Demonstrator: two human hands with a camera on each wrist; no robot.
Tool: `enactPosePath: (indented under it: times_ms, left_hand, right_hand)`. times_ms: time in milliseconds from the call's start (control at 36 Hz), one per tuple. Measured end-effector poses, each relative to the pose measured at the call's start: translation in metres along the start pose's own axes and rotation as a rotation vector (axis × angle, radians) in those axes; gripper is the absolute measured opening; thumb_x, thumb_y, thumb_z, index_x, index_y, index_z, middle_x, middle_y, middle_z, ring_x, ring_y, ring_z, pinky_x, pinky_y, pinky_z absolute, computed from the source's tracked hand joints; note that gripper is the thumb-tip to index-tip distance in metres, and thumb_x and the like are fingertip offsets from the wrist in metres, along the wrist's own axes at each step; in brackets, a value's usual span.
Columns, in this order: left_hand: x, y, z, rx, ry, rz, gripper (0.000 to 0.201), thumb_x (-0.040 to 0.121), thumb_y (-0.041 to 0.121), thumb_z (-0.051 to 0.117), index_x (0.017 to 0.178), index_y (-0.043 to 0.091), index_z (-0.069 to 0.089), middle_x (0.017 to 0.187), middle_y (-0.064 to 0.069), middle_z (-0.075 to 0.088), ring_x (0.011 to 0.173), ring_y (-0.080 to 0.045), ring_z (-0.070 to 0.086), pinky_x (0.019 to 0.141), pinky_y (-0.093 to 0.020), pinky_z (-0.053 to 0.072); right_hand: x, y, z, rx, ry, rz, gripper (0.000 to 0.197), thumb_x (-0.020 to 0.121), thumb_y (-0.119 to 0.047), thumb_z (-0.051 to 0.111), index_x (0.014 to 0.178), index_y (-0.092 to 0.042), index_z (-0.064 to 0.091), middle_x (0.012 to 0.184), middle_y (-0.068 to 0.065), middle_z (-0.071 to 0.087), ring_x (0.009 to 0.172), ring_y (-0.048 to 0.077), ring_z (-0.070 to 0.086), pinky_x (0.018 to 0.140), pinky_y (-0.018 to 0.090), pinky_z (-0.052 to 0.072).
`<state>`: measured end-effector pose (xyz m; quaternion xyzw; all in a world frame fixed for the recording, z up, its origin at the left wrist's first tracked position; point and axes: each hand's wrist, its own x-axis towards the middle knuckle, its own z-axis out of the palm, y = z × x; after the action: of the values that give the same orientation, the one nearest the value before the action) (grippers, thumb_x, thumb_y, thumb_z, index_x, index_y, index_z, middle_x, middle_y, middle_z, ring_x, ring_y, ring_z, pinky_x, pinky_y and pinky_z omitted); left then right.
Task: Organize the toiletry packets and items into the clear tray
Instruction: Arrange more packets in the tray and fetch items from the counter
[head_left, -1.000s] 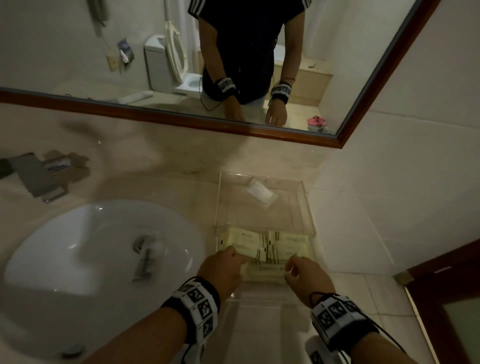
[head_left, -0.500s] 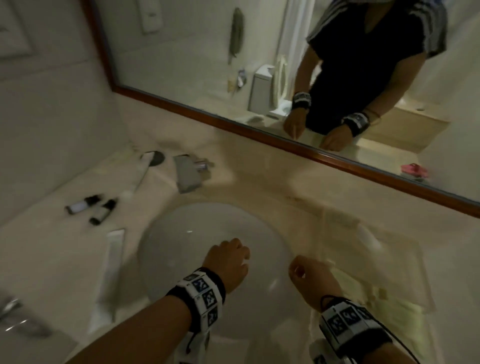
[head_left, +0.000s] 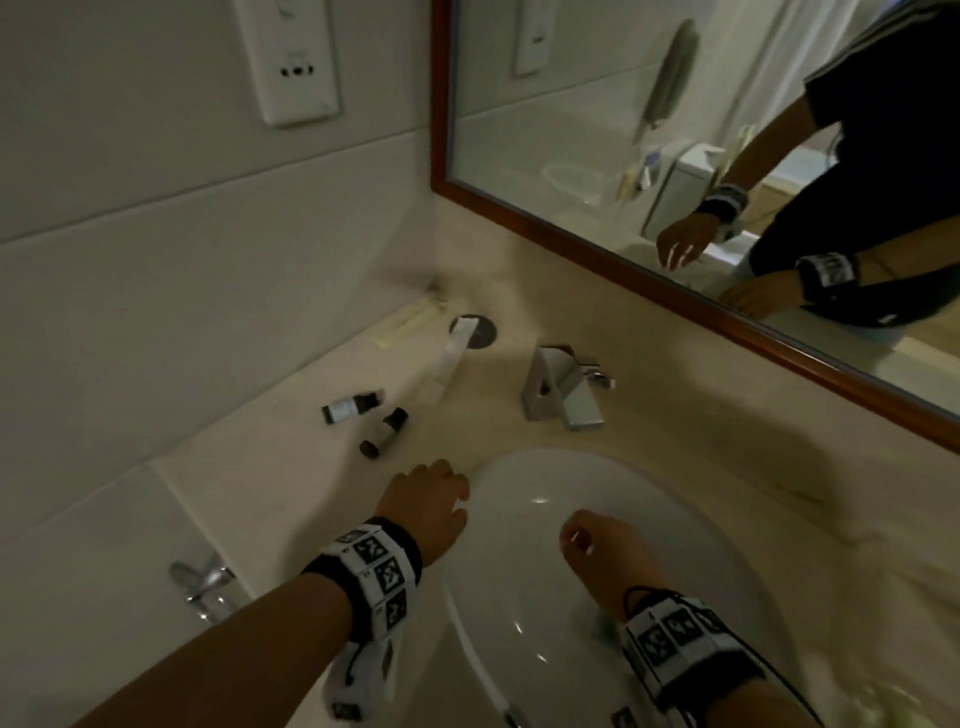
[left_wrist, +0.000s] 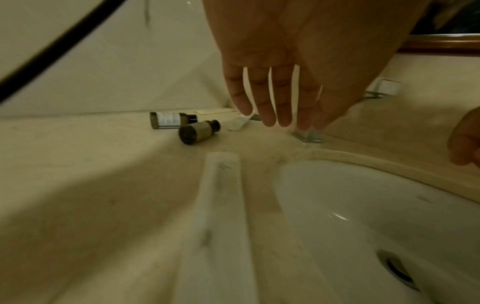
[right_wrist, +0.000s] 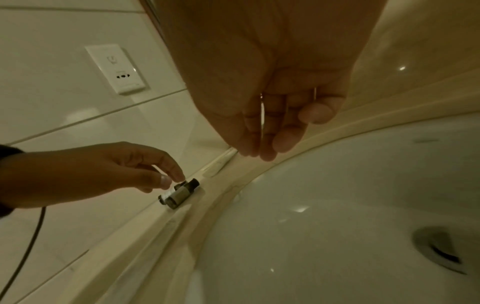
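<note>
Two small dark bottles (head_left: 353, 406) (head_left: 384, 434) lie on their sides on the beige counter left of the sink; they also show in the left wrist view (left_wrist: 171, 120) (left_wrist: 198, 131). My left hand (head_left: 447, 483) reaches toward them with straight, spread fingers (left_wrist: 270, 115) and holds nothing. In the right wrist view its fingertips are just by the bottles (right_wrist: 179, 194); I cannot tell if they touch. My right hand (head_left: 576, 535) hovers over the basin, relaxed and empty (right_wrist: 280, 139). A long white packet (left_wrist: 221, 205) lies beside the sink. The clear tray is out of view.
Another long white packet (head_left: 449, 364) and a flat pale packet (head_left: 410, 325) lie near the back wall. A chrome faucet (head_left: 563, 392) stands behind the white sink (head_left: 649, 493). A framed mirror (head_left: 675, 130) and a wall socket (head_left: 296, 62) are above the counter.
The view has swung left from the tray to the counter's left side. Both hands left the packets in the tray and moved left; my left hand has opened toward the bottles.
</note>
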<state>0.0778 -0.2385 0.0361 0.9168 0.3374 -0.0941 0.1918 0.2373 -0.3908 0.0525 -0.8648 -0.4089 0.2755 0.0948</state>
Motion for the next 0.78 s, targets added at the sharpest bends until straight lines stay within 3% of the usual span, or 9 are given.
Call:
enactPosePath:
  times_ms: [194, 278, 333, 417, 556, 667, 778]
  left_hand:
    - [0.037, -0.067, -0.027, 0.036, 0.029, -0.096, 0.031, 0.096, 0.031, 0.04, 0.122, 0.019, 0.053, 0.135, -0.005, 0.048, 0.116, -0.027, 0.051, 0.099, -0.04, 0.043]
    - [0.062, -0.093, -0.04, 0.061, 0.047, -0.128, 0.034, 0.098, 0.029, 0.036, 0.12, 0.012, 0.056, 0.124, -0.009, 0.053, 0.109, -0.028, 0.054, 0.091, -0.037, 0.046]
    - [0.078, -0.109, -0.051, 0.059, 0.053, -0.172, 0.032, 0.099, 0.031, 0.037, 0.115, 0.012, 0.057, 0.119, -0.009, 0.052, 0.104, -0.03, 0.054, 0.084, -0.036, 0.042]
    - [0.1, -0.132, -0.062, 0.04, 0.061, -0.218, 0.033, 0.098, 0.032, 0.039, 0.124, 0.017, 0.051, 0.126, -0.008, 0.047, 0.111, -0.03, 0.051, 0.092, -0.038, 0.042]
    - [0.145, -0.159, -0.072, 0.031, 0.077, -0.254, 0.045, 0.096, 0.039, 0.043, 0.136, 0.02, 0.039, 0.138, -0.007, 0.04, 0.121, -0.03, 0.046, 0.099, -0.04, 0.044]
    - [0.178, -0.173, -0.071, 0.024, 0.112, -0.266, 0.053, 0.096, 0.039, 0.042, 0.144, 0.017, 0.032, 0.149, -0.009, 0.032, 0.131, -0.032, 0.039, 0.106, -0.042, 0.038]
    - [0.206, -0.181, -0.062, 0.013, 0.111, -0.27, 0.055, 0.098, 0.039, 0.039, 0.146, 0.016, 0.028, 0.151, -0.011, 0.029, 0.133, -0.032, 0.037, 0.105, -0.042, 0.038]
  right_hand:
    - [0.059, -0.057, 0.012, 0.002, -0.024, -0.02, 0.012, 0.092, -0.025, 0.047, 0.093, -0.022, 0.059, 0.097, -0.002, 0.065, 0.086, 0.015, 0.059, 0.08, 0.027, 0.05]
    - [0.088, -0.083, 0.016, 0.024, -0.027, -0.025, 0.007, 0.09, -0.025, 0.049, 0.086, -0.028, 0.054, 0.098, -0.002, 0.065, 0.09, 0.017, 0.06, 0.082, 0.031, 0.052]
    - [0.108, -0.1, 0.017, 0.032, -0.032, -0.018, 0.007, 0.091, -0.023, 0.049, 0.093, -0.026, 0.055, 0.105, 0.001, 0.064, 0.096, 0.02, 0.06, 0.084, 0.032, 0.051]
    - [0.142, -0.124, 0.017, 0.049, -0.021, -0.021, 0.019, 0.091, -0.021, 0.05, 0.11, -0.021, 0.054, 0.113, 0.004, 0.06, 0.101, 0.022, 0.058, 0.084, 0.031, 0.047]
    - [0.191, -0.154, 0.012, 0.045, 0.013, -0.039, 0.031, 0.091, -0.026, 0.053, 0.121, -0.024, 0.045, 0.122, 0.001, 0.048, 0.087, 0.016, 0.049, 0.073, 0.025, 0.039]
    - [0.228, -0.172, 0.01, 0.047, 0.012, -0.021, 0.038, 0.09, -0.025, 0.056, 0.125, -0.026, 0.041, 0.129, 0.005, 0.042, 0.11, 0.027, 0.054, 0.087, 0.034, 0.049]
    - [0.255, -0.181, 0.01, 0.0, -0.014, -0.011, 0.042, 0.09, -0.024, 0.055, 0.128, -0.027, 0.038, 0.135, 0.007, 0.034, 0.115, 0.032, 0.05, 0.093, 0.04, 0.05]
